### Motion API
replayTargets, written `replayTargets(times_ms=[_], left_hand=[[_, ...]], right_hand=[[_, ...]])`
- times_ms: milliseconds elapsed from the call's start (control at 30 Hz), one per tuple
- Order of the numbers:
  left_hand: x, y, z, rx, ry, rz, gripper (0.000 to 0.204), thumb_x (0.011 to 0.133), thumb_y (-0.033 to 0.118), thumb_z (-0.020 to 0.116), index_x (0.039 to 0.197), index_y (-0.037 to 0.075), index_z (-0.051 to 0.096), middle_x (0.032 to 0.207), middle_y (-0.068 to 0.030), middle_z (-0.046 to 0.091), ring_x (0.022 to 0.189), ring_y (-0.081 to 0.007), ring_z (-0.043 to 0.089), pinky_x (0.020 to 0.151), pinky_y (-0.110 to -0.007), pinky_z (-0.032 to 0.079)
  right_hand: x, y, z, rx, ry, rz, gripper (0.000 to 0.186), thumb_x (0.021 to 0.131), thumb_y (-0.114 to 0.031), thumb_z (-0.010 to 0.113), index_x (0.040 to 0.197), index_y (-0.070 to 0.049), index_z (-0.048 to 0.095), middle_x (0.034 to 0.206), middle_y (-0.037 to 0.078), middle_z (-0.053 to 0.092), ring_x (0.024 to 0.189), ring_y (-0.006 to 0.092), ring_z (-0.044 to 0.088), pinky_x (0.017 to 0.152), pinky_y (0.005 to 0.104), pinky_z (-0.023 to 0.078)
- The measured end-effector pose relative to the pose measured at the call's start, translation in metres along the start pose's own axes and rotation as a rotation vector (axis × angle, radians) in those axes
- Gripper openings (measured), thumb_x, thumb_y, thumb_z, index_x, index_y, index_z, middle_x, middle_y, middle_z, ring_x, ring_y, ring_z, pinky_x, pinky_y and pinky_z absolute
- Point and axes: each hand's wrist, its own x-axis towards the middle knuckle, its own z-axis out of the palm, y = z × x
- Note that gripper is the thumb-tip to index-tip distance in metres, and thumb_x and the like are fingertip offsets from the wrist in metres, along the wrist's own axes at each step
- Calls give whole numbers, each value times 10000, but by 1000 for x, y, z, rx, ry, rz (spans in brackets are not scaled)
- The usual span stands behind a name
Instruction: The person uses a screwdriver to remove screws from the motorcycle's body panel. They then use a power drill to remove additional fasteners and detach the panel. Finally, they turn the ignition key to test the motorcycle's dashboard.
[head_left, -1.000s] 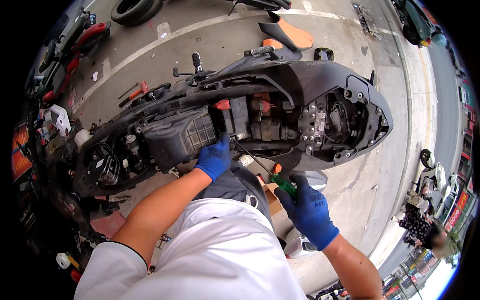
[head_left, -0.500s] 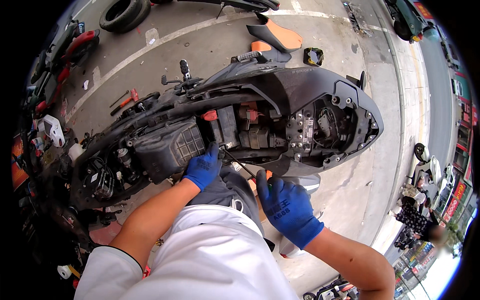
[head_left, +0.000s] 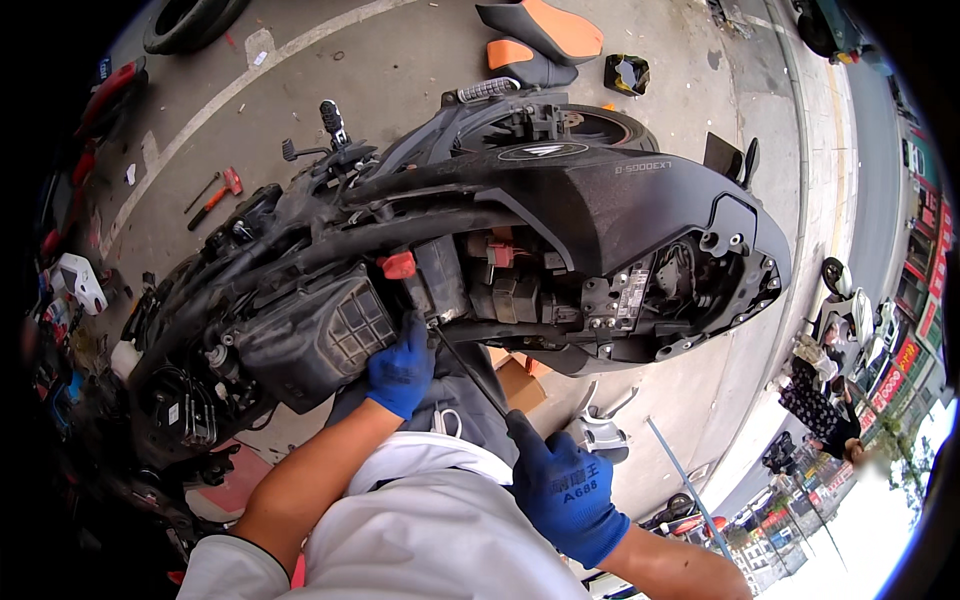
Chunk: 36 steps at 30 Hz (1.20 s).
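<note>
A partly stripped black motorcycle point(head_left: 600, 200) lies across the view, its under-seat bay exposed. My gloved left hand point(head_left: 402, 368) has curled fingers at the lower edge of the battery point(head_left: 442, 278), beside the ribbed black box point(head_left: 305, 335); what they pinch there is too small to tell. A red rubber cover point(head_left: 397, 264) sits at the battery's corner. My gloved right hand point(head_left: 560, 485) grips a long screwdriver, its handle hidden in the fist; the thin shaft point(head_left: 470, 365) reaches up to the tip of my left fingers.
Orange-and-black seats point(head_left: 560, 30), tires point(head_left: 185, 25), a hammer point(head_left: 215, 200) and a black container point(head_left: 627, 74) lie beyond the motorcycle. A cardboard box point(head_left: 522, 382) is below it. At right are parked scooters point(head_left: 855, 320), a person point(head_left: 815, 405) and a road point(head_left: 880, 170).
My right hand has moved down and slightly left with the screwdriver, whose green handle is now covered. My left hand stays by the battery. The whole view has shifted, showing more of the rear wheel.
</note>
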Motion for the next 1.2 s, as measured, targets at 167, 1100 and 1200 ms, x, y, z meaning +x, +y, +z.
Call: replayTargets(times_ms=[167, 1100, 1200], left_hand=[[1, 1, -3, -62, -38, -15, 647, 742, 216, 656, 1318, 24, 431, 1178, -202, 598, 617, -308, 644, 533, -409, 526], [-63, -7, -83, -608, -23, -284, 512, 868, 323, 581, 1267, 11, 505, 1222, -239, 560, 1129, -369, 545, 956, -404, 436], [-24, 2, -70, -678, -60, -197, 536, 876, 303, 578, 1300, -5, 468, 1240, -241, 550, 1138, -350, 551, 958, -393, 440]], right_hand=[[1, 7, 6, 320, 45, 159, 475, 711, -49, 593, 1176, -145, 610, 723, 125, 623, 596, 301, 608, 562, 388, 488], [92, -12, 79, -30, 381, -330, 223, 826, -193, 568, 983, -45, 623, 789, 167, 660, 764, 317, 657, 637, 422, 525], [102, 9, 62, 346, 183, -219, 398, 795, -323, 652, 1087, -54, 633, 993, 171, 671, 940, 354, 626, 831, 426, 491]])
